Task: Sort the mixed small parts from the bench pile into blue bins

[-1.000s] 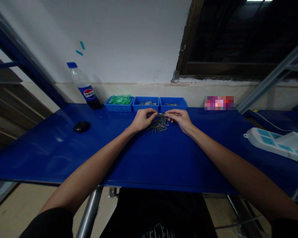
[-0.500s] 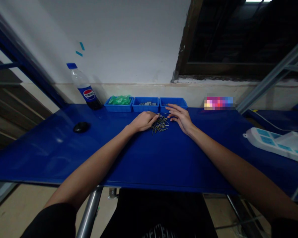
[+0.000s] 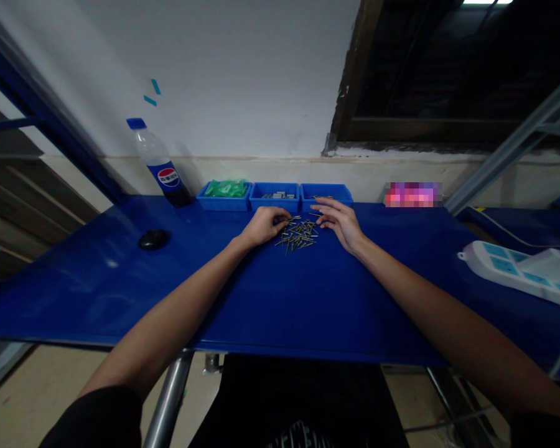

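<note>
A loose pile of several small metal pins [image 3: 297, 234] lies on the blue table [image 3: 280, 292], near its far side. My left hand [image 3: 261, 225] rests at the pile's left edge with fingers curled; whether a pin is pinched in them is too small to tell. My right hand [image 3: 336, 219] lies flat at the pile's right edge with fingers spread, holding nothing. Behind the hands stand three blue bins: one with green parts [image 3: 224, 194], one with grey parts [image 3: 275, 196], and one [image 3: 326, 191] partly hidden by my right fingers.
A cola bottle [image 3: 161, 167] stands at the back left by the wall. A black mouse [image 3: 154, 238] lies left of the hands. A white power strip [image 3: 522, 272] sits at the right edge. A metal frame post [image 3: 508, 146] slants up on the right.
Both hands stopped pinching over the pile. My right hand opened flat and drew slightly back toward the bin; my left hand shifted a little back and left.
</note>
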### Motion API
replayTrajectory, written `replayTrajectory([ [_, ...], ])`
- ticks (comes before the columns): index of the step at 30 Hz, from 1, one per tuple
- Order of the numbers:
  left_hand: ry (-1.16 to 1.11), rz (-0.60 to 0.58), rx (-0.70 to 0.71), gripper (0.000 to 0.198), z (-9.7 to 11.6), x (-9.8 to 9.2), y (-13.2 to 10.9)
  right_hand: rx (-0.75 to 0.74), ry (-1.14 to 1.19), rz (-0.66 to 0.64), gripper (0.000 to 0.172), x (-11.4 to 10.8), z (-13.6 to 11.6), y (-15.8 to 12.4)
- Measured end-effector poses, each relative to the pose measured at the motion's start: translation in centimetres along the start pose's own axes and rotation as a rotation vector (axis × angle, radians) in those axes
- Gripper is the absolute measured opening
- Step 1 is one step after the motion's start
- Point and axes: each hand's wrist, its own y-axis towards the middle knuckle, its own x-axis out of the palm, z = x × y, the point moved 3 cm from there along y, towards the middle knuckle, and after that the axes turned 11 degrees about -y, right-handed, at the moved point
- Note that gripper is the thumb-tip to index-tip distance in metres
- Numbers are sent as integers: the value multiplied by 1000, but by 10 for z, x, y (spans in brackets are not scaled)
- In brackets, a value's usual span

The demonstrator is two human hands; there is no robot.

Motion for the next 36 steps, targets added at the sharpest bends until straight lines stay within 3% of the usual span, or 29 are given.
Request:
replayTrajectory([
  [14,-147,170,-88,16,1,0,0,1,46,-13,34,0,3,1],
  [24,-136,110,-77,12,7,3,-2,6,8,-16,34,1,2,0],
  [28,-115,210,-64,15,13,-3,0,3,4,-17,34,0,2,0],
  [31,-233,284,-87,18,17,-7,2,-3,11,-19,32,0,3,0],
  [36,-495,282,-168,19,19,-2,3,-61,-41,-71,31,3,6,1],
])
